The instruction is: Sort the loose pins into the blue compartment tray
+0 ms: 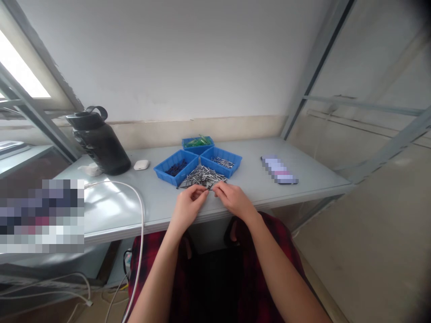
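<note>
My left hand (191, 199) and my right hand (233, 197) almost meet at the table's front edge, fingers pinched together. A small dark, thin piece (210, 188) shows between the fingertips; its kind is too small to make out. Just beyond them lies a loose pile of thin silvery metal pins (203, 174), with some darker ones at its near side. Three blue bins surround the pile's far side. Dark pieces (177, 168) lie in the left bin (164, 175), silvery pins (224, 162) in the right bin (238, 160), and green pieces (198, 141) in the rear bin (198, 149).
On the grey table (161, 204) stand a large dark bottle (101, 146) and a white earphone case (141, 165) to the left. A phone (279, 170) lies on the right. A white cable (142, 215) hangs over the front edge. Metal posts (316, 72) frame the table.
</note>
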### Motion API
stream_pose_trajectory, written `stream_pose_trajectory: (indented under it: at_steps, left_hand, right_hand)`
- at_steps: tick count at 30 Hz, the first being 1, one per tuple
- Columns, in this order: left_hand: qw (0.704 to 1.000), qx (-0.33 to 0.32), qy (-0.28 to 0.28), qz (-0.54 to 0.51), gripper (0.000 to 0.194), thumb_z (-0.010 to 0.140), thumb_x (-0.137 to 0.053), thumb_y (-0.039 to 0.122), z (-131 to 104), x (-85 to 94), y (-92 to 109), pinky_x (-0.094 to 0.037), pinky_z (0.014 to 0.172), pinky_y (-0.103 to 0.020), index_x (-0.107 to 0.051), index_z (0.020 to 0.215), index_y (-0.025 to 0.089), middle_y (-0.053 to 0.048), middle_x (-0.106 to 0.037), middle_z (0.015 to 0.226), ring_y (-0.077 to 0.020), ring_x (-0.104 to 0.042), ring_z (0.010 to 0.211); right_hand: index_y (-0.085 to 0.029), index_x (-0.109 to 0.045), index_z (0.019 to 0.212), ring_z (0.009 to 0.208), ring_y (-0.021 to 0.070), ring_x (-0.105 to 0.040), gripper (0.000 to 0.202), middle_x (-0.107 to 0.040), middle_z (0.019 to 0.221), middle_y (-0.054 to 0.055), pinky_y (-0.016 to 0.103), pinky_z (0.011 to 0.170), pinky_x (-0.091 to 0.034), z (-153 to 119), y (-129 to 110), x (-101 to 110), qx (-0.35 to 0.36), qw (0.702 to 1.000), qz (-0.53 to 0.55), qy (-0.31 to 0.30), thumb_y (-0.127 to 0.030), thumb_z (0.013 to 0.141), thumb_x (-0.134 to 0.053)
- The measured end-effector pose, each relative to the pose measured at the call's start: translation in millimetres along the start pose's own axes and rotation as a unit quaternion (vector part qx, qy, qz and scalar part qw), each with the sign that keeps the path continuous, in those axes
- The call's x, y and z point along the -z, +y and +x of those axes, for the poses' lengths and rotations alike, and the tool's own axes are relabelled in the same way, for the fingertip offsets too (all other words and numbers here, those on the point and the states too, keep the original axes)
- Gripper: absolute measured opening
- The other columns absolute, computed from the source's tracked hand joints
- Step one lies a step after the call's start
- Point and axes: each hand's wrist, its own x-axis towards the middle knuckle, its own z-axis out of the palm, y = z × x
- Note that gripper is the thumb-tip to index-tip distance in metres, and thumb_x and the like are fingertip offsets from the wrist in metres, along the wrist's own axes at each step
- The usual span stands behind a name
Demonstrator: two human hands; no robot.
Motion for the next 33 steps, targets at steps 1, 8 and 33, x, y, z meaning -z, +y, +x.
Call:
stream_pose_trajectory:
  at_steps: [1,8,33]
  left_hand:
    - [1.000,-0.001,0.000,0.003,0.025,0.081,-0.057,0.039,0.0,0.1,0.7,-0.047,0.066,-0.026,-0.066,0.089,0.016,-0.004,-0.069,0.077,-0.0178,-0.062,0.072]
    - [0.999,-0.009,-0.014,0.036,0.030,0.083,-0.053,0.042,-0.6,0.7,2.6,-0.044,0.066,-0.026,-0.068,0.090,0.017,-0.003,-0.068,0.076,-0.0176,-0.059,0.071]
    - [1.000,-0.004,-0.020,0.005,0.025,0.083,-0.055,0.038,0.9,0.5,0.4,-0.044,0.069,-0.026,-0.065,0.090,0.016,-0.003,-0.067,0.079,-0.0173,-0.059,0.074]
  right_hand:
    - [-0.022,-0.054,0.090,0.077,0.0162,-0.060,0.022,-0.065,0.083,0.002,0.026,0.071,-0.041,-0.1,-0.3,0.2,-0.002,1.000,0.004,-0.001,-0.028,0.098,-0.035]
    - [-0.023,-0.053,0.095,0.077,0.0157,-0.060,0.018,-0.064,0.082,0.001,0.025,0.071,-0.042,-0.6,-3.1,1.1,-0.008,0.999,0.034,0.003,-0.026,0.097,-0.035]
    - [-0.022,-0.056,0.096,0.079,0.0160,-0.061,0.020,-0.066,0.088,0.003,0.026,0.072,-0.042,0.0,-1.0,0.2,0.007,1.000,0.010,-0.001,-0.027,0.097,-0.036]
